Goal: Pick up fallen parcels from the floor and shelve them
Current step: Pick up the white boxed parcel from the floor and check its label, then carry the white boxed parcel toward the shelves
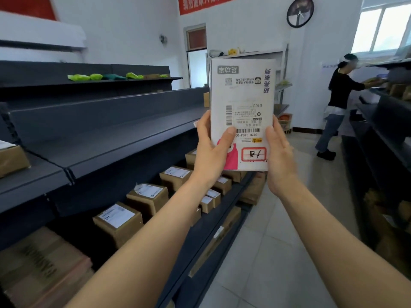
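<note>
Two hands, the left hand (pixel 210 150) and right hand (pixel 280 154), pinch a flat white parcel (pixel 242 103) upright at centre frame only by its lower edges, fingers (pixel 229 138) pressed on, so it could tip and fall before reaching the empty shelf (pixel 115 138) at left.

white walls (pixel 133 30), round wall clock (pixel 300 11), bright window (pixel 382 27), grey tiled floor (pixel 266 252), dark shelving (pixel 100 130)

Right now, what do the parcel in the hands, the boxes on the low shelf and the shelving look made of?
White parcel: thin, flat, faintly glossy printed face with a stuck-on label; card or plastic mailer, can't tell which. Low-shelf boxes: brown corrugated cardboard, matte, white paper labels on top. Shelving: dark grey painted metal, judging by thin folded edges.
</note>
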`<move>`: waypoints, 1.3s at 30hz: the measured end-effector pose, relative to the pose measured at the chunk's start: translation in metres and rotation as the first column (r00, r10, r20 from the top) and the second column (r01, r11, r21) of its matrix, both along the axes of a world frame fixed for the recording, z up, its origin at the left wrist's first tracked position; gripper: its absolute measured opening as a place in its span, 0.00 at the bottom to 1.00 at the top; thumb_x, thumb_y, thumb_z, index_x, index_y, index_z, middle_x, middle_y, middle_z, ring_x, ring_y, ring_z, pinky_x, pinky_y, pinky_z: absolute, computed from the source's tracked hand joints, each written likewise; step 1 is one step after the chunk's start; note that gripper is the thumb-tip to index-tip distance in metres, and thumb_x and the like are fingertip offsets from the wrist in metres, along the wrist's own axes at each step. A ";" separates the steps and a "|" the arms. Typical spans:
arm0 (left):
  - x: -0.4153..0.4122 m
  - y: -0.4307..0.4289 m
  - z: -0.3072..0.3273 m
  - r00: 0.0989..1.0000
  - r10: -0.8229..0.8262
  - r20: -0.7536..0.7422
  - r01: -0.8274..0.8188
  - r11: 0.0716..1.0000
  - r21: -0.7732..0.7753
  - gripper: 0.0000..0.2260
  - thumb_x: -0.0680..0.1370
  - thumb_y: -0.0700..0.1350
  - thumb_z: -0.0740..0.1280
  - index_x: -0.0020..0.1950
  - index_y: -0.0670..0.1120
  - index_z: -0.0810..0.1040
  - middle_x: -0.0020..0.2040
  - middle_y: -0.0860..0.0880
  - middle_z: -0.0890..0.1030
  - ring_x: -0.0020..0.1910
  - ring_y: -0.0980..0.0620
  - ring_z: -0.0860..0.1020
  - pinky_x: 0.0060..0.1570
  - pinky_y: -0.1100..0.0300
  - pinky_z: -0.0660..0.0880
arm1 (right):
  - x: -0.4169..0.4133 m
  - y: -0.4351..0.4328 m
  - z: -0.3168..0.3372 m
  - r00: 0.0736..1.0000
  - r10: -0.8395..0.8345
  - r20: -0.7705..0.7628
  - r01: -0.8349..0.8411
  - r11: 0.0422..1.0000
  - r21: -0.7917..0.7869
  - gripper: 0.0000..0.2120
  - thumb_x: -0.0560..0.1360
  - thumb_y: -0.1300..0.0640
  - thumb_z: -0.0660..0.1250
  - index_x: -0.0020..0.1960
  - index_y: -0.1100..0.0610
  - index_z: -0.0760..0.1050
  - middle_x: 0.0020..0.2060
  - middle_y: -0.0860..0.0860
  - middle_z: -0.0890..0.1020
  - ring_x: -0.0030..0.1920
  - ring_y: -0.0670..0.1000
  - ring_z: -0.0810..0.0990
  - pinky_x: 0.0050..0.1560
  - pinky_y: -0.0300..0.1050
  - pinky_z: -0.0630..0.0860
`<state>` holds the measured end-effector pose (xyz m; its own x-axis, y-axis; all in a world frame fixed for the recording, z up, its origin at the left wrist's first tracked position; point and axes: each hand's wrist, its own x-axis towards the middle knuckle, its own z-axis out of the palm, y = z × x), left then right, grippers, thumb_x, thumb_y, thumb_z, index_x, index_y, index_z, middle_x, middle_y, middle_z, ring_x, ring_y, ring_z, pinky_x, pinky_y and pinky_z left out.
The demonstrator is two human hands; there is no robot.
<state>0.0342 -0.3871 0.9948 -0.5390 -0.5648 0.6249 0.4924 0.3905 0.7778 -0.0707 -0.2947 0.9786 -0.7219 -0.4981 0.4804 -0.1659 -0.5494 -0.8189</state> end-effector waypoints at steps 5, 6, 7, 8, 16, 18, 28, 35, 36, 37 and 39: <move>-0.061 -0.004 0.005 0.998 0.059 -0.028 -0.058 0.998 0.025 0.23 0.80 0.41 0.64 0.70 0.52 0.58 0.65 0.50 0.74 0.58 0.52 0.80 0.49 0.60 0.80 | -0.069 -0.015 0.009 0.998 0.053 -0.017 -0.053 0.998 0.020 0.15 0.77 0.46 0.62 0.62 0.32 0.72 0.54 0.42 0.86 0.52 0.49 0.86 0.42 0.42 0.82; -0.071 -0.007 0.004 0.998 0.065 -0.027 -0.064 0.998 0.024 0.22 0.80 0.41 0.64 0.70 0.53 0.58 0.65 0.51 0.74 0.57 0.55 0.81 0.47 0.63 0.80 | -0.080 -0.020 0.009 0.998 0.065 -0.022 -0.064 0.997 0.030 0.14 0.77 0.45 0.62 0.59 0.29 0.73 0.53 0.41 0.86 0.51 0.48 0.86 0.42 0.41 0.82; -0.080 -0.011 0.004 0.997 0.073 -0.021 -0.073 0.997 0.023 0.22 0.80 0.41 0.64 0.69 0.53 0.58 0.64 0.52 0.74 0.55 0.57 0.81 0.45 0.64 0.79 | -0.090 -0.026 0.007 0.996 0.083 -0.020 -0.082 0.996 0.039 0.14 0.77 0.45 0.62 0.56 0.26 0.74 0.52 0.40 0.86 0.50 0.47 0.86 0.42 0.41 0.82; -0.088 -0.016 0.003 0.996 0.089 -0.011 -0.089 0.996 0.020 0.22 0.80 0.41 0.64 0.69 0.53 0.58 0.63 0.54 0.74 0.55 0.58 0.81 0.45 0.65 0.79 | -0.099 -0.033 0.005 0.994 0.104 -0.019 -0.103 0.994 0.047 0.14 0.76 0.44 0.62 0.53 0.24 0.74 0.52 0.39 0.86 0.50 0.47 0.86 0.42 0.42 0.82; -0.146 -0.083 0.002 0.972 0.234 -0.015 -0.234 0.972 -0.020 0.25 0.80 0.41 0.64 0.72 0.49 0.56 0.62 0.57 0.74 0.54 0.63 0.81 0.45 0.69 0.78 | -0.161 -0.107 0.011 0.968 0.229 -0.097 -0.227 0.973 0.039 0.14 0.78 0.45 0.61 0.55 0.26 0.76 0.55 0.41 0.85 0.53 0.49 0.86 0.45 0.43 0.82; -0.160 -0.106 0.006 0.963 0.267 -0.043 -0.268 0.963 -0.032 0.25 0.80 0.40 0.64 0.73 0.47 0.55 0.61 0.59 0.73 0.53 0.66 0.79 0.44 0.71 0.77 | -0.174 -0.130 0.017 0.959 0.254 -0.127 -0.251 0.967 0.043 0.15 0.79 0.47 0.60 0.56 0.27 0.75 0.55 0.41 0.85 0.54 0.49 0.85 0.45 0.43 0.82; -0.209 -0.209 0.035 0.900 0.428 -0.087 -0.433 0.900 -0.047 0.26 0.81 0.41 0.63 0.73 0.49 0.52 0.64 0.60 0.70 0.58 0.66 0.76 0.48 0.69 0.77 | -0.231 -0.255 0.056 0.901 0.384 -0.201 -0.384 0.923 0.041 0.15 0.80 0.50 0.60 0.58 0.29 0.73 0.54 0.38 0.85 0.55 0.46 0.84 0.47 0.42 0.82; -0.221 -0.266 0.044 0.743 0.665 -0.066 -0.667 0.745 -0.001 0.26 0.81 0.45 0.62 0.75 0.49 0.52 0.71 0.52 0.70 0.60 0.64 0.75 0.44 0.71 0.76 | -0.256 -0.345 0.064 0.770 0.581 -0.264 -0.580 0.810 0.088 0.16 0.82 0.52 0.60 0.69 0.41 0.69 0.62 0.48 0.82 0.58 0.48 0.83 0.55 0.47 0.82; -0.224 -0.271 0.046 0.716 0.697 -0.048 -0.697 0.717 0.008 0.25 0.81 0.46 0.62 0.75 0.50 0.53 0.70 0.52 0.70 0.62 0.60 0.75 0.44 0.71 0.77 | -0.260 -0.355 0.065 0.753 0.602 -0.265 -0.599 0.794 0.101 0.15 0.82 0.52 0.61 0.68 0.43 0.70 0.61 0.48 0.83 0.56 0.46 0.84 0.52 0.44 0.82; -0.226 -0.277 0.048 0.688 0.725 -0.031 -0.725 0.689 0.019 0.25 0.81 0.47 0.63 0.75 0.50 0.55 0.70 0.52 0.71 0.63 0.57 0.75 0.45 0.69 0.78 | -0.264 -0.365 0.067 0.741 0.620 -0.258 -0.614 0.781 0.117 0.14 0.81 0.53 0.62 0.66 0.45 0.70 0.59 0.48 0.83 0.54 0.45 0.85 0.48 0.40 0.82; -0.231 -0.288 0.054 0.614 0.789 0.017 -0.789 0.612 0.046 0.25 0.79 0.52 0.64 0.74 0.53 0.60 0.70 0.51 0.68 0.64 0.52 0.74 0.55 0.58 0.79 | -0.272 -0.384 0.072 0.712 0.664 -0.227 -0.644 0.747 0.164 0.14 0.81 0.52 0.63 0.65 0.48 0.70 0.56 0.46 0.83 0.49 0.41 0.85 0.41 0.34 0.80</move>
